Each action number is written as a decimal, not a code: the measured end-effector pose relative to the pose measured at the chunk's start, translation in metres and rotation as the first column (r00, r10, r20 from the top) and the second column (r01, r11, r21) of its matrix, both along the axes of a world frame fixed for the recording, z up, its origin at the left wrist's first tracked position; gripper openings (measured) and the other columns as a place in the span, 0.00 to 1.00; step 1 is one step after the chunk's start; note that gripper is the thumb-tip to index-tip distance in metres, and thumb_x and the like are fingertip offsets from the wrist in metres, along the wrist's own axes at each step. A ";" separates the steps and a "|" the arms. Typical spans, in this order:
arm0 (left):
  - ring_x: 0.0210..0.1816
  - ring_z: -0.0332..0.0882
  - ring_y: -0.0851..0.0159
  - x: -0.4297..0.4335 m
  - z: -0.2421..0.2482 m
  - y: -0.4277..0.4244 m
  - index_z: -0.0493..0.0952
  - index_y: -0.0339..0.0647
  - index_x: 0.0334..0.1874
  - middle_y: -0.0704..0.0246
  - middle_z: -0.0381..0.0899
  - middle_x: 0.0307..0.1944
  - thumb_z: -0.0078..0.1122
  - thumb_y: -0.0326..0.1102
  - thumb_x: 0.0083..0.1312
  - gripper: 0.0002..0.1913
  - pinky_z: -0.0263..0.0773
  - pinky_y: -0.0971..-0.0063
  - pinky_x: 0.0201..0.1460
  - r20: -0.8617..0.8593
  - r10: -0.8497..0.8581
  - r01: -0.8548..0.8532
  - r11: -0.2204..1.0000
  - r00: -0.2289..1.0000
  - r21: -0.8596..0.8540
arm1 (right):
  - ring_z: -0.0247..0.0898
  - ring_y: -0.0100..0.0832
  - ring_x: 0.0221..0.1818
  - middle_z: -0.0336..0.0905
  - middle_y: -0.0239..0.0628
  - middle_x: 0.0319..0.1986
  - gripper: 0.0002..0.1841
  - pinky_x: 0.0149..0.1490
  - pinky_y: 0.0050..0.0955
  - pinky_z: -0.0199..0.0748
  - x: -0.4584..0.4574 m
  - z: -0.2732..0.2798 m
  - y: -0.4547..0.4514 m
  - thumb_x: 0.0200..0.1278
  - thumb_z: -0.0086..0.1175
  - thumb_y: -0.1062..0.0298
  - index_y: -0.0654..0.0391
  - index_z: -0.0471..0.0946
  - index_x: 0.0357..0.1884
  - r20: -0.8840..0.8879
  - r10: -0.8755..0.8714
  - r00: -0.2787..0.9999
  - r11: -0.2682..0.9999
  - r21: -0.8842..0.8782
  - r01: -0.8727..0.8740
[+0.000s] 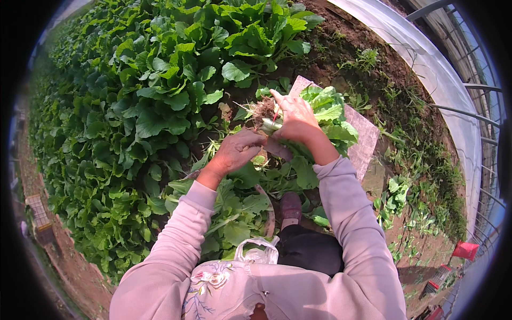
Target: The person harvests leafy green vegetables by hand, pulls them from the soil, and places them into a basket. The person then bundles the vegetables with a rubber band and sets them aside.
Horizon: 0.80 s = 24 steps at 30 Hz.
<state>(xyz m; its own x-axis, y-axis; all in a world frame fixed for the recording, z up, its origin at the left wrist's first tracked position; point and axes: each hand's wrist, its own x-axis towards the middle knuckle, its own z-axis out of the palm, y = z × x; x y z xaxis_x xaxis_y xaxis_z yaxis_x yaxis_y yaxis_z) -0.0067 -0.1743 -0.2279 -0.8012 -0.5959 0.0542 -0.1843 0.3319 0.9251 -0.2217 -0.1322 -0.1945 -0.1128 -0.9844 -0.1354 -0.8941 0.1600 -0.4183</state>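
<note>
A bunch of leafy greens (330, 112) with soil-covered roots (262, 110) lies in my right hand (296, 120), its pale stems held together and its leaves pointing right. Something thin and red shows against the stems beside my fingers. Just left of and below the root end is my left hand (240, 150), its fingers bent together near the stems; whether it pinches anything cannot be told. Under the bunch lies a pale, flat board (362, 132), partly covered by leaves.
Dense leafy greens (120, 100) grow on the left. Cut leaves (240, 218) lie below my hands, beside a clear plastic bag (258, 252) and my shoe (291, 206). White sheeting (448, 88) and metal hoops edge the right; crates (438, 280) stand at lower right.
</note>
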 end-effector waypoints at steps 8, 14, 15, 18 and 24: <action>0.44 0.81 0.67 -0.011 -0.060 0.036 0.79 0.37 0.45 0.68 0.84 0.41 0.47 0.19 0.60 0.15 0.73 0.76 0.51 0.057 0.382 -0.379 0.867 0.922 0.325 | 0.61 0.46 0.64 0.70 0.43 0.58 0.56 0.68 0.42 0.56 -0.001 -0.005 0.000 0.33 0.72 0.58 0.46 0.58 0.73 -0.017 0.020 1.000 1.000 -0.021 -0.020; 0.45 0.79 0.72 -0.021 -0.040 0.039 0.79 0.33 0.48 0.69 0.83 0.42 0.47 0.18 0.59 0.16 0.72 0.78 0.51 -0.029 0.322 -0.223 0.715 0.946 0.662 | 0.61 0.46 0.64 0.71 0.43 0.57 0.57 0.68 0.43 0.56 -0.006 -0.006 0.001 0.32 0.73 0.54 0.47 0.58 0.73 -0.015 0.016 1.000 1.000 -0.021 -0.017; 0.45 0.79 0.71 -0.028 -0.019 0.040 0.79 0.34 0.47 0.69 0.83 0.42 0.48 0.18 0.59 0.16 0.72 0.78 0.51 -0.016 0.305 -0.209 0.690 0.952 0.693 | 0.61 0.46 0.64 0.71 0.43 0.57 0.57 0.68 0.43 0.56 -0.007 -0.006 0.001 0.32 0.73 0.54 0.47 0.58 0.72 -0.004 0.012 1.000 1.000 -0.012 -0.012; 0.44 0.79 0.70 -0.034 -0.017 0.031 0.79 0.36 0.47 0.69 0.83 0.41 0.50 0.19 0.58 0.16 0.72 0.77 0.51 -0.066 0.326 -0.137 0.563 0.943 0.815 | 0.62 0.46 0.63 0.71 0.43 0.56 0.56 0.67 0.43 0.56 -0.008 -0.004 -0.003 0.33 0.73 0.53 0.49 0.59 0.72 0.026 0.010 1.000 1.000 0.005 -0.010; 0.48 0.77 0.69 -0.028 -0.011 0.012 0.78 0.38 0.49 0.68 0.81 0.44 0.51 0.19 0.57 0.18 0.70 0.76 0.54 -0.160 0.368 -0.047 0.496 0.916 0.867 | 0.64 0.45 0.60 0.73 0.43 0.52 0.54 0.65 0.42 0.58 0.002 -0.004 -0.005 0.34 0.74 0.53 0.54 0.62 0.70 0.040 -0.061 0.997 0.987 -0.148 0.067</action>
